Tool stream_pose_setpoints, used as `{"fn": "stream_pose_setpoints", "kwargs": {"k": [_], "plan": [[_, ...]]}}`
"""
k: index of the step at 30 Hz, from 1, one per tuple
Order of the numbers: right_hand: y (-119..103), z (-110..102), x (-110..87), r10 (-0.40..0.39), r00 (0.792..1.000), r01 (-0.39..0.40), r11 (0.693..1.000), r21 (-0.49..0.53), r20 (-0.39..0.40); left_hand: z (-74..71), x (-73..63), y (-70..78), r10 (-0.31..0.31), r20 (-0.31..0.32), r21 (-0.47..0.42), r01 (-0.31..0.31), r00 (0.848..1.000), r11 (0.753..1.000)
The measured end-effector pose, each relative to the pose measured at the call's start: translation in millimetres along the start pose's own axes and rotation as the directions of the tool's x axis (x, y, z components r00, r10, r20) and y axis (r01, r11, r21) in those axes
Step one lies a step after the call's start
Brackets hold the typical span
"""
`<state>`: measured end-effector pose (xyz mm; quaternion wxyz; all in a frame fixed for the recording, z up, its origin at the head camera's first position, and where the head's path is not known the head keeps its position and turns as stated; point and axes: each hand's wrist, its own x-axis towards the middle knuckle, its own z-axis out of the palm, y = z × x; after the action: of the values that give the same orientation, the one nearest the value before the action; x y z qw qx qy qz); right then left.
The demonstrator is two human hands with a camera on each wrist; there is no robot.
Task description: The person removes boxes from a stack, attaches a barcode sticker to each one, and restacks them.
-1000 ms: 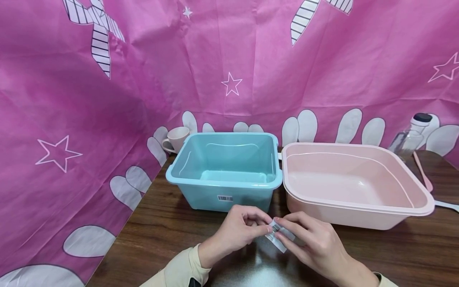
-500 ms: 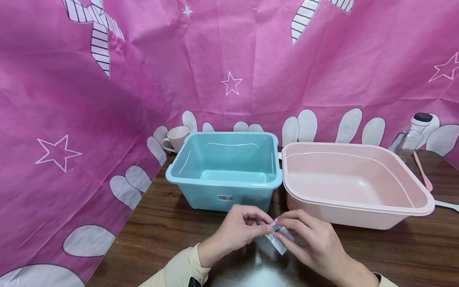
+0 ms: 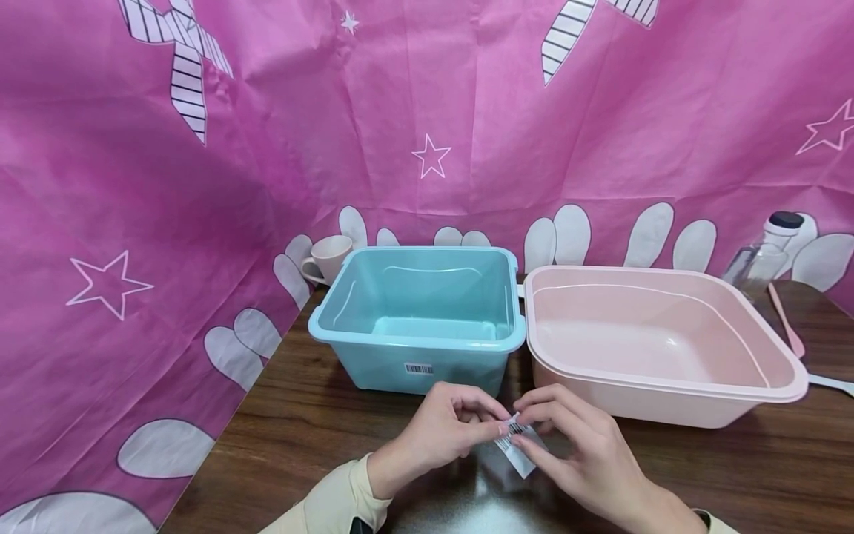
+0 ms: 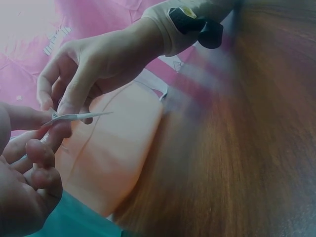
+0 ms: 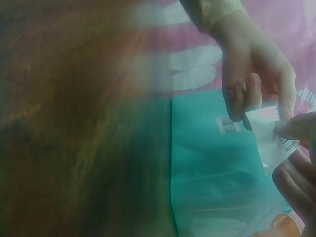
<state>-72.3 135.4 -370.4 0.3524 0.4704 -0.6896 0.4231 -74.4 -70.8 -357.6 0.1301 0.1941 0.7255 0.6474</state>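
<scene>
Between both hands is a small white barcode label (image 3: pixel 520 461), tilted above the dark wooden table (image 3: pixel 293 445). Thumb and index finger of my left hand (image 3: pixel 427 437) pinch its upper left end. From the other side my right hand (image 3: pixel 594 456) has its thumb on the label and its index finger bent at the top corner. Edge-on, the label (image 4: pixel 81 116) appears thin in the left wrist view. Black print shows near the fingertips on the label (image 5: pixel 269 145) in the right wrist view, and its other end sticks out free.
Behind the hands stand a light blue plastic tub (image 3: pixel 427 344) with a barcode sticker (image 3: pixel 419 368) and a pink basin (image 3: pixel 640 382). A mug (image 3: pixel 330 256) is at back left. A glass bottle (image 3: pixel 760 263), pink spoon (image 3: pixel 787 326) and pale handle (image 3: pixel 830 383) lie beyond the basin.
The label's free end has dipped slightly toward me. My right hand's fingers have shifted a little, the index finger lifting and curling more. The left hand has barely moved.
</scene>
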Motion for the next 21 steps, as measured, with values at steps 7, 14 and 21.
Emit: {"fn": "stream_pose_setpoints", "kwargs": {"k": [7, 14, 21], "plan": [[-4, 1, 10.9, -0.094, 0.994, 0.089, 0.992, -0.093, -0.053, -0.4, 0.0, -0.2, -0.007, 0.006, 0.001, 0.007, 1.0, 1.0], [-6, 2, 13.5, -0.114, 0.992, 0.109, 0.99, -0.086, -0.059, 0.4, -0.2, -1.4, 0.0, -0.005, -0.018, 0.0, 1.0, 1.0], [-5, 2, 12.7, -0.097, 0.993, 0.09, 0.99, -0.105, -0.061, 0.8, -0.5, -0.8, 0.02, -0.006, -0.02, -0.02, 1.0, 1.0]]}}
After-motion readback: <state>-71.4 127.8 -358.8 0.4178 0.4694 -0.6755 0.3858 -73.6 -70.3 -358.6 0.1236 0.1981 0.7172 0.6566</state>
